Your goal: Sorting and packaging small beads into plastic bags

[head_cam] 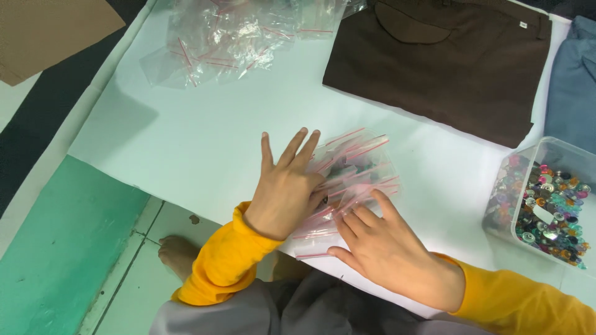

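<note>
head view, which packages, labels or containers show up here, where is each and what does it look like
Small clear zip bags with red seal strips: a fanned pile at the centre of the white sheet, under the left hand and right hand.
Second heap of the same clear bags: top, left of centre.
Clear plastic rectangular tub of multicoloured buttons: right edge.
Small white tag: on the folded brown garment, top right.
</note>
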